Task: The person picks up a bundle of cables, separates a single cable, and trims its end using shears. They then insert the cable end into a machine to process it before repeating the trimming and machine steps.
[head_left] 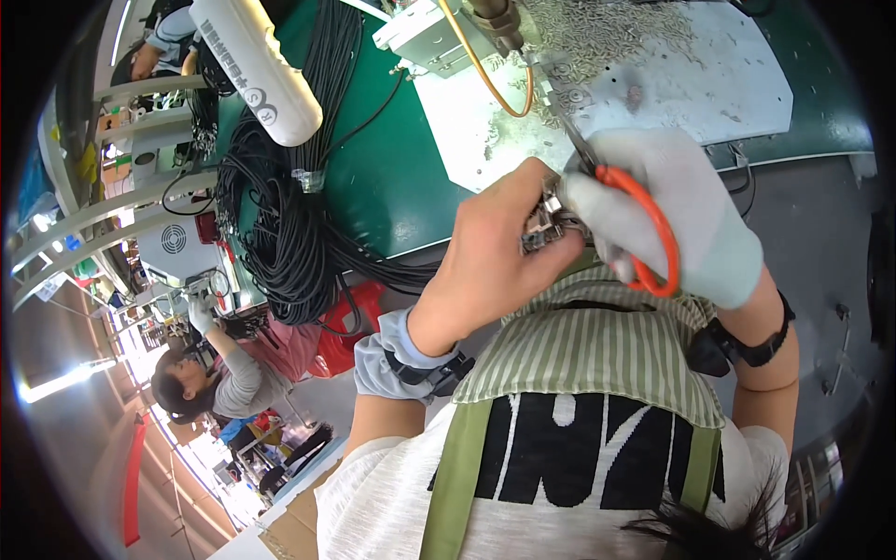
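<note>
My bare left hand [490, 257] is closed around a small bunch of shiny metal pieces [546, 222], which look like connector ends. Their exact kind is partly hidden by my fingers. My right hand [695, 210] wears a white glove and grips scissors with orange-red handles [666, 238]. The blades point up and left, over the edge of the white board. Both hands meet just in front of my apron, the gloved fingertips close to the metal pieces. Whether they touch the pieces I cannot tell.
A white board [761, 89] strewn with many small metal bits lies on the green table [387, 191]. A machine [439, 42] with an orange hose stands at its back. Coiled black cables [280, 243] and a white cylinder [266, 84] are on the left. Another person [243, 373] works farther left.
</note>
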Motion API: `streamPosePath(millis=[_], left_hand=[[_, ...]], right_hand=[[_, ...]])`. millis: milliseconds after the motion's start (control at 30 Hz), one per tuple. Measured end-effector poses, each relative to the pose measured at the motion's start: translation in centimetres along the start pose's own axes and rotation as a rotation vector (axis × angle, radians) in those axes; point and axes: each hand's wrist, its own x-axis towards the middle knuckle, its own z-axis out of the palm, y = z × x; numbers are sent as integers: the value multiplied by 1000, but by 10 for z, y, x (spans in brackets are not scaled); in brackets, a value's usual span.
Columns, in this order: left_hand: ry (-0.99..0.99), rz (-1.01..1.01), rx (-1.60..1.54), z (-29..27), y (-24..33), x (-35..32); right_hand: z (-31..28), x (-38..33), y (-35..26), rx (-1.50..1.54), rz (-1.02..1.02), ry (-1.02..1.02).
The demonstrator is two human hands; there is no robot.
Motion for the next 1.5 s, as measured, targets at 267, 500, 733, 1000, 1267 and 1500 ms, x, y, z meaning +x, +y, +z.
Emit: streamPosePath(millis=[267,500,733,1000,1267,1500], left_hand=[[64,231,254,8,7,1],[-199,-233,-799,-10,4,1],[239,-4,-236,5,12,2],[334,-114,-352,1,14,8],[372,-126,-306,12,10,7],[385,91,-146,12,8,5]], right_hand=[[-10,-9,22,232,79,-73],[-9,-12,22,29,-91,37],[-3,-15,17,-501,-406,230],[14,-16,28,-750,-673,518],[27,-23,33,-851,-401,335],[23,-23,31,-359,-338,205]])
